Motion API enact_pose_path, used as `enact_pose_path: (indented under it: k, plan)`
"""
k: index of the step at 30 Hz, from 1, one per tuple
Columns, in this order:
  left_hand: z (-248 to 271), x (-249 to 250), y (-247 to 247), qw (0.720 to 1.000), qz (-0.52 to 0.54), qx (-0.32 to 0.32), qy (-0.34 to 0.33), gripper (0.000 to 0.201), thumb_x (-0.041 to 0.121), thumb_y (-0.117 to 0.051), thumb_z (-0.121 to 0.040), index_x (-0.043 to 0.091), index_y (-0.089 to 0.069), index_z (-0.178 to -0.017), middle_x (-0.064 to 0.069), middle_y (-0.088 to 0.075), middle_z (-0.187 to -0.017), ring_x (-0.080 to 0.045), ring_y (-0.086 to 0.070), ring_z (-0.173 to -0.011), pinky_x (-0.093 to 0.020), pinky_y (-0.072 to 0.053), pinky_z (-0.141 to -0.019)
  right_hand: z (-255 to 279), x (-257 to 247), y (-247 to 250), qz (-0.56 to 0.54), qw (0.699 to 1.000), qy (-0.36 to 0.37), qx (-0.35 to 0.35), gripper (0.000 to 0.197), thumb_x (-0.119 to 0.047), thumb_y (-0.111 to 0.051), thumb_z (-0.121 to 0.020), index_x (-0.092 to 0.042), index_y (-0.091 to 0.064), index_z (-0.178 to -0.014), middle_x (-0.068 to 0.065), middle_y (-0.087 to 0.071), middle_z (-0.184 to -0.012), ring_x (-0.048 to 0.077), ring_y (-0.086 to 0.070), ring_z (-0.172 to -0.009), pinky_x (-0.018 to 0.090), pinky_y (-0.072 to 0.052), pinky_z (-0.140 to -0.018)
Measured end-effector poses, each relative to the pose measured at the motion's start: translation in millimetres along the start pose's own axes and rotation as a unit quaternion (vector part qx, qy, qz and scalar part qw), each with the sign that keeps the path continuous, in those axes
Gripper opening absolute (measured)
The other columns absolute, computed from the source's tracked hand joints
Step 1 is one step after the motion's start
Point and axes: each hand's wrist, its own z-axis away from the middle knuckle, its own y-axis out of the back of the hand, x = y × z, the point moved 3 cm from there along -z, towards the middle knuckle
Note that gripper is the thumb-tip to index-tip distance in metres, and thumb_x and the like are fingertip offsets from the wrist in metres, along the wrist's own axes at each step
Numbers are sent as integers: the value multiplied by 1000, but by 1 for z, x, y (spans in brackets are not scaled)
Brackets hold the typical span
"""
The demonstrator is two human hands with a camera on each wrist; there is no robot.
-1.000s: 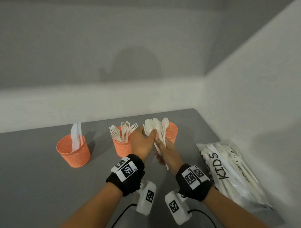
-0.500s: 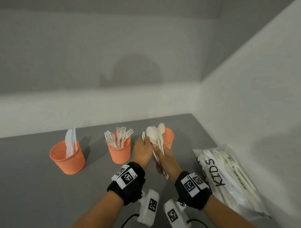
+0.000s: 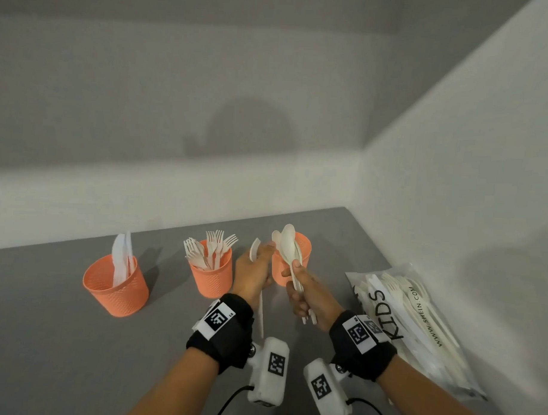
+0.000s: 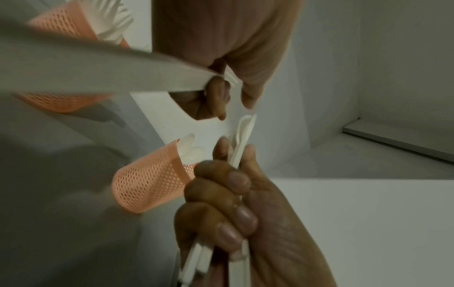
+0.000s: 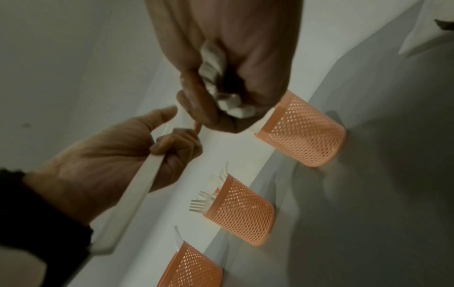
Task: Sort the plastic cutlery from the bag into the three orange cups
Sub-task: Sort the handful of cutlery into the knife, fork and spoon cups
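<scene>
**Head view: separating one spoon from a held bundle**

Head view is showing the left hand (image 3: 253,270) closing its fingers round the handle of a single white spoon (image 3: 255,249), bowl up and handle trailing down past the wrist, while the right hand (image 3: 307,294) is clenching a bundle of spoons (image 3: 288,246) by their handles, bowls fanning upward in front of the right orange cup (image 3: 305,248). The hands are standing just beside each other above the counter (image 3: 44,339), palms turned inward, wrists raised.

Handling, as judged: the cutlery is looking thin, light and fairly stiff, with smooth handles that are likely sliding against one another; a firm wrap at mid-handle, as the left wrist view is showing on the bundle, is probably keeping the pieces aligned, whereas a loose hold could be letting one slip out. A pinch on the narrow handle is suiting a single piece better than a hold on the bowl.

Placement: the middle orange cup (image 3: 213,275) is holding forks, the left orange cup (image 3: 116,290) is holding what appear to be knives, and the left wrist view is showing spoon bowls already inside the right cup. The bag (image 3: 417,324), printed "KIDS", is lying at the right of the counter against the wall, with more cutlery inside.
</scene>
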Motion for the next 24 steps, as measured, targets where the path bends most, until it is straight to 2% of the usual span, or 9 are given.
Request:
enact_pose_path:
  k: [2,4,6,9,11,13,15,20,24]
  plan:
    - [5,1,-7,1000,0,-31,-1,25,24,-50,-95,11,-53,-73,11,-45,-36,0,-41,-28,-10,-30,-33,0,0,-1,-6,1000,-7,-20,41,-46,-29,-98,-11,-47,-105,-7,-36,-43,2,-24,-30,15,-23,-33]
    - [6,2,-13,999,-15,-41,-9,22,26,-49,-95,7,-58,-89,9,-49,-49,1,-45,-31,-9,-31,-34,0,-1,-2,-9,999,-14,-38,45,-48,-28,-97,-10,-46,-111,-7,-37,-41,2,-23,-29,14,-21,-32]
    - [6,3,-17,999,-31,-39,-17,23,23,-48,-96,5,-60,-102,4,-51,-59,2,-48,-33,-9,-33,-35,1,-5,0,-11,999,-19,-48,45,-50,-29,-96,-11,-46,-110,-7,-39,-42,3,-23,-29,14,-21,-32]
    - [4,0,-22,998,-42,-41,-37,27,18,-52,-93,-3,-57,-109,0,-54,-65,2,-51,-38,-9,-34,-37,1,-11,4,8,999,-14,-49,43,-51,-31,-95,-13,-48,-107,-5,-41,-47,2,-24,-30,13,-22,-32]
    - [3,-1,-24,997,-39,-48,-41,25,17,-53,-92,-4,-56,-105,1,-52,-60,1,-49,-36,-9,-34,-37,1,-15,6,15,998,-8,-53,45,-53,-31,-93,-13,-50,-100,-6,-40,-46,2,-24,-30,13,-22,-32]
    - [2,-3,-24,997,-19,-71,-24,18,19,-55,-92,1,-55,-90,5,-46,-48,-1,-42,-31,-10,-32,-35,3,-19,7,24,998,-9,-64,50,-56,-28,-91,-12,-51,-83,-9,-38,-40,2,-23,-28,13,-19,-32]
    - [1,-3,-22,995,1,-99,-13,22,23,-56,-91,6,-52,-79,3,-39,-45,-1,-35,-29,-11,-30,-33,3,-22,9,21,996,-22,-82,53,-55,-23,-93,-14,-49,-73,-10,-38,-37,2,-24,-26,13,-19,-32]
    - [-2,-3,-20,986,31,-160,-18,24,27,-57,-90,3,-57,-88,0,-43,-53,-1,-31,-33,-11,-24,-33,1,-27,11,-71,984,-70,-148,52,-53,-26,-94,-10,-53,-84,-8,-39,-38,3,-26,-22,11,-21,-25]
    - [-5,2,-18,991,-13,-126,-36,26,26,-56,-91,11,-52,-70,9,-41,-43,-1,-32,-33,-10,-26,-35,2,-35,6,-24,990,-32,-136,41,-50,-34,-94,-14,-50,-83,-9,-38,-40,3,-24,-23,11,-23,-26]
